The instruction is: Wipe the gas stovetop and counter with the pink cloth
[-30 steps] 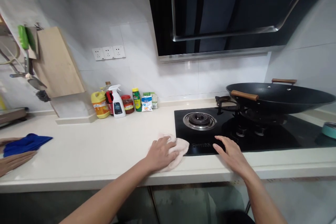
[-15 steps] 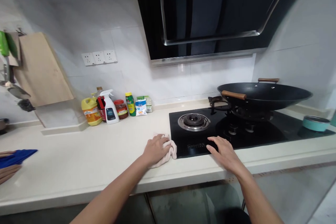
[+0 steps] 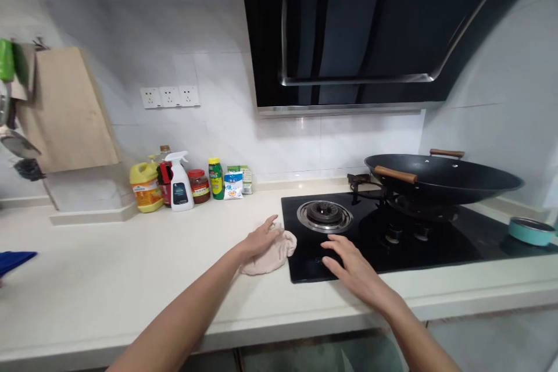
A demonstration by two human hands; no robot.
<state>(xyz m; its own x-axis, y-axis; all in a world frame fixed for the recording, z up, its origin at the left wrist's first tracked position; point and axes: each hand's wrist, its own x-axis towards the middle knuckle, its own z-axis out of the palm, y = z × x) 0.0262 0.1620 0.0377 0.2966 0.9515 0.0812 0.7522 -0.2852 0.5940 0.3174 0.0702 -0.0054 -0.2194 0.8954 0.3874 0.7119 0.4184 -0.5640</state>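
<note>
A pale pink cloth (image 3: 268, 261) lies loosely bunched on the white countertop (image 3: 143, 279), its right end over the stove's left edge. On top of it rests my left hand (image 3: 258, 241), fingers stretched out and not wrapped round the cloth. My right hand (image 3: 355, 270) is over the front of the black glass gas stove (image 3: 418, 258), fingers apart and holding nothing. Just beyond that hand is the left burner (image 3: 325, 215), bare of any pot.
A large black wok (image 3: 440, 177) sits on the stove's right side, near a turquoise pot (image 3: 530, 232). Along the wall stand a yellow jug (image 3: 147, 189), a white spray bottle (image 3: 181, 186) and jars. A range hood (image 3: 349, 29) hangs above. At far left lies a blue cloth (image 3: 15, 261).
My left hand has loosened, its fingers now straighter over the cloth, which lies more spread out. My right hand has moved left. The view has shifted, leaving the other person's hands almost out of sight.
</note>
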